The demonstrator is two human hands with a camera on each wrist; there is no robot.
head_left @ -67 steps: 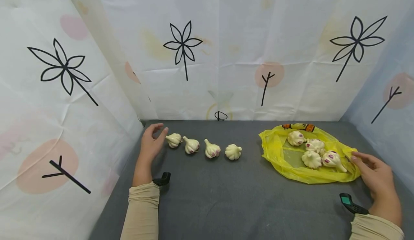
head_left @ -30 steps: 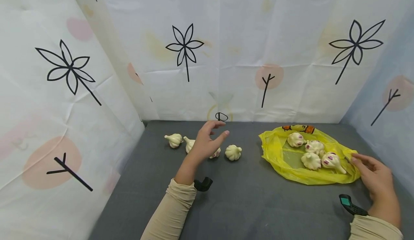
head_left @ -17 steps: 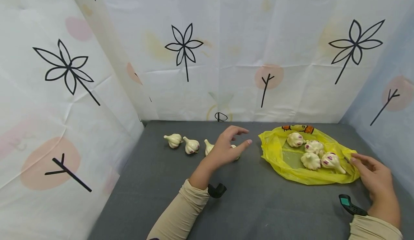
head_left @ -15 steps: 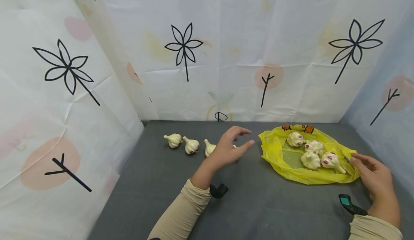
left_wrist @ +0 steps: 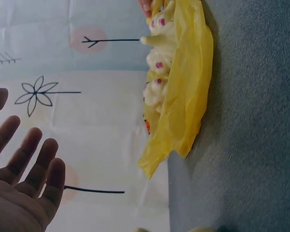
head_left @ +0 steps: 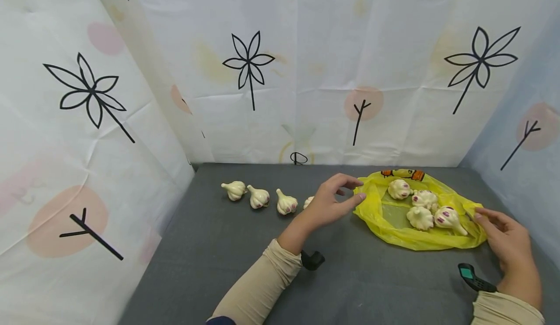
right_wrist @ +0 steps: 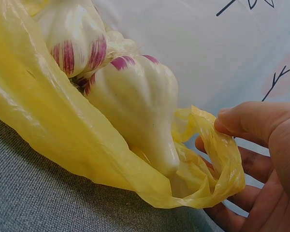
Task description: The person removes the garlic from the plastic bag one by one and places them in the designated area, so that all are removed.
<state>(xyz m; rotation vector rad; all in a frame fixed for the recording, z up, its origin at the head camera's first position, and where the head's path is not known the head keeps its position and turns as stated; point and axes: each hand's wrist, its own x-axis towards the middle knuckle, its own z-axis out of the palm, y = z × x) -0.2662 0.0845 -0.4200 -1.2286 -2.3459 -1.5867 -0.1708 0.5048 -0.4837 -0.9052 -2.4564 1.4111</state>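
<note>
My left hand [head_left: 330,202] hovers at the left edge of a yellow plastic bag [head_left: 407,240], fingers spread and nothing in them. In the left wrist view its palm and loose fingers [left_wrist: 38,164] stand apart from the bag. My right hand [head_left: 509,240] pinches the bag's right rim between thumb and fingers, as the right wrist view shows up close. Several garlic bulbs [head_left: 421,218] with purple streaks lie inside the spread-open bag. One long-necked bulb [right_wrist: 135,96] sits right by the rim that my right hand holds.
Left of the bag, more garlic bulbs [head_left: 259,197] lie in a row on the dark grey table [head_left: 341,286]. The rightmost bulb [head_left: 308,202] is partly hidden behind my left hand. A white printed cloth [head_left: 306,111] stands behind and at the sides.
My left hand has swept from the far left end of the garlic row rightward over the bulbs to the bag's left edge. My right hand has stayed at the rim.
</note>
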